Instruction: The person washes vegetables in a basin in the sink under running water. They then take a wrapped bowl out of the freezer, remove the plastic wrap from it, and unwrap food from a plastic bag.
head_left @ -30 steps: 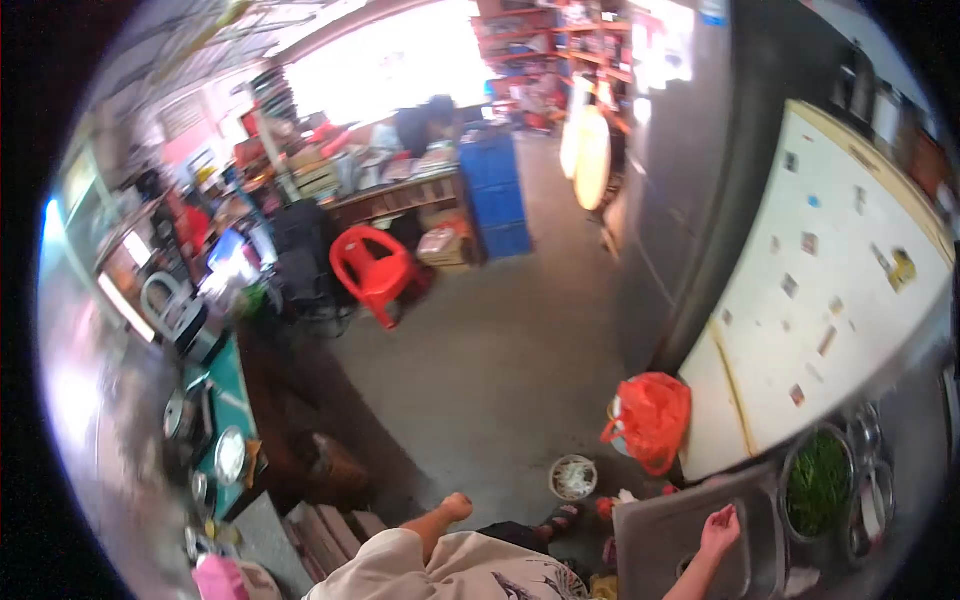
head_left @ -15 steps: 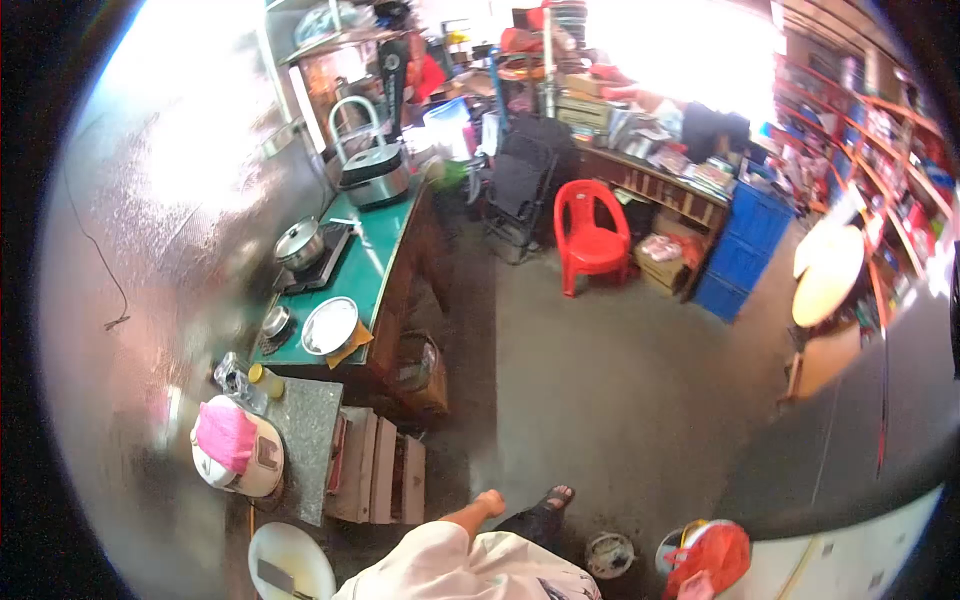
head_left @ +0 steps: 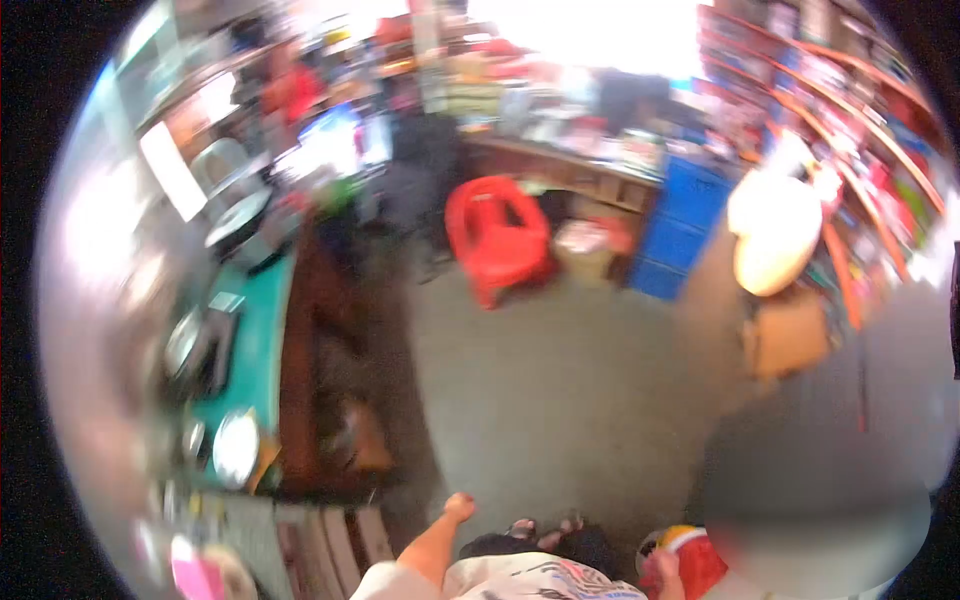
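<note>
At the bottom centre, my left hand (head_left: 460, 506) hangs over the floor with its fingers curled together, and nothing shows in it. My right hand (head_left: 666, 572) is low at the bottom right, smeared by motion, in front of a red plastic bag (head_left: 699, 566). Whether it touches the bag cannot be seen. Both of my feet (head_left: 545, 527) show between the hands, in dark footwear.
A green-topped table (head_left: 258, 345) on the left bears a pot (head_left: 186, 343) and a white plate (head_left: 236, 448). Beyond the floor stand a red chair (head_left: 497, 238), blue crates (head_left: 677, 228) and shelves (head_left: 850, 165). A dark blurred surface (head_left: 820, 470) fills the lower right.
The view swung left, then partly back right. My right hand, first over the sink and then out of sight, now shows by the red bag. My left hand stays low with fingers curled.
</note>
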Motion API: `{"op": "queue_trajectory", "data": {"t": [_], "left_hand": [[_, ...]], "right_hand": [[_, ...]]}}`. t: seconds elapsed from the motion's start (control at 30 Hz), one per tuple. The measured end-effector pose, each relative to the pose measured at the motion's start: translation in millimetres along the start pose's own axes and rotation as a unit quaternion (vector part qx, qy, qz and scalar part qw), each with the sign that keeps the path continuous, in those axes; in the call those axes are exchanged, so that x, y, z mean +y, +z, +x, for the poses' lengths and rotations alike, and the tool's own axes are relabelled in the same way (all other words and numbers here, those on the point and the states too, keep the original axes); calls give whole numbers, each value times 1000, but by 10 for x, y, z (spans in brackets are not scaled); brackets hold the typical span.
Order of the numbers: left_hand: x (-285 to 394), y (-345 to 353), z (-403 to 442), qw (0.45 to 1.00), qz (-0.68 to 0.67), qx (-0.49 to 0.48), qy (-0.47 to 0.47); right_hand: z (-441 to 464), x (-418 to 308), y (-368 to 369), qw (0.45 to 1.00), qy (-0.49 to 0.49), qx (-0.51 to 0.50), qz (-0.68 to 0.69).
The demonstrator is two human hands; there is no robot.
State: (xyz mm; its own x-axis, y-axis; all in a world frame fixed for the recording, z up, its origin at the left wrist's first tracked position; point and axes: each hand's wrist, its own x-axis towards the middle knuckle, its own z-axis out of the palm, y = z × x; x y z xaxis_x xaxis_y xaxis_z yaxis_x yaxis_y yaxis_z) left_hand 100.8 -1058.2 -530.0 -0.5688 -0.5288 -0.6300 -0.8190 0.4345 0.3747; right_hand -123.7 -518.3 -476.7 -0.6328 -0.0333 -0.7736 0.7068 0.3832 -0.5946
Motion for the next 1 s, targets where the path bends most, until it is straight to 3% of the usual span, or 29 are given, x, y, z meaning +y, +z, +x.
{"op": "queue_trajectory", "data": {"t": [0.03, 0.07, 0.1, 0.13, 0.17, 0.2, 0.27, 0.3, 0.4, 0.43, 0.47, 0.57, 0.63, 0.67, 0.7, 0.87, 0.9, 0.97, 1.0], "left_hand": [[60, 81, 241, 997, -66, -10, -42], [218, -4, 370, 999, -51, -9, 8], [216, 21, 768, 957, 229, -54, 171], [407, -23, 862, 996, 10, -56, 63], [526, -48, 1089, 995, 34, -64, 73], [701, -136, 1385, 956, 182, -121, 198], [1177, -267, 1514, 983, -87, -111, 113], [1568, -444, 1582, 969, 119, -77, 203], [2620, -717, 2134, 950, 189, -73, 238], [3116, -807, 2360, 947, 198, -70, 243], [3629, -858, 2602, 944, 204, -68, 250], [4886, -762, 3068, 942, 207, -83, 250], [5683, -706, 3368, 956, -46, -194, 214], [6071, -610, 3537, 944, -82, -208, 241], [6442, -490, 3651, 930, -119, -222, 267], [8611, 212, 3415, 878, -58, -360, 311], [9110, 450, 3346, 848, 120, -284, 431], [10017, 907, 3112, 772, 129, -323, 532], [10429, 829, 2591, 742, 11, -321, 588]], "right_hand": [[165, -58, -3, 998, 13, 7, 65], [271, -185, 69, 997, 25, 60, 42], [390, -264, 89, 995, 16, 70, 62], [518, -312, 75, 994, 7, 78, 80], [633, -362, 61, 985, 13, 112, 128], [773, -426, 46, 986, 25, 127, 105], [991, -457, 44, 982, 44, 147, 114], [1106, -481, 14, 977, 79, 137, 140], [1752, -7, -160, 950, 147, 115, 250], [1788, -275, -153, 948, 184, 160, 206], [1821, -534, -269, 948, 243, 139, 152], [1873, -1309, -462, 953, 158, 180, 188], [1890, -1814, -625, 942, 86, 206, 251], [1868, -2080, -664, 935, 58, 208, 283], [1888, -2311, -683, 919, 42, 217, 325], [1860, -2802, -720, 858, 19, 269, 437], [1820, -2708, -641, 822, 9, 304, 482], [1634, -2615, -340, 739, 38, 348, 576], [1539, -2581, -180, 694, 72, 357, 621]]}}
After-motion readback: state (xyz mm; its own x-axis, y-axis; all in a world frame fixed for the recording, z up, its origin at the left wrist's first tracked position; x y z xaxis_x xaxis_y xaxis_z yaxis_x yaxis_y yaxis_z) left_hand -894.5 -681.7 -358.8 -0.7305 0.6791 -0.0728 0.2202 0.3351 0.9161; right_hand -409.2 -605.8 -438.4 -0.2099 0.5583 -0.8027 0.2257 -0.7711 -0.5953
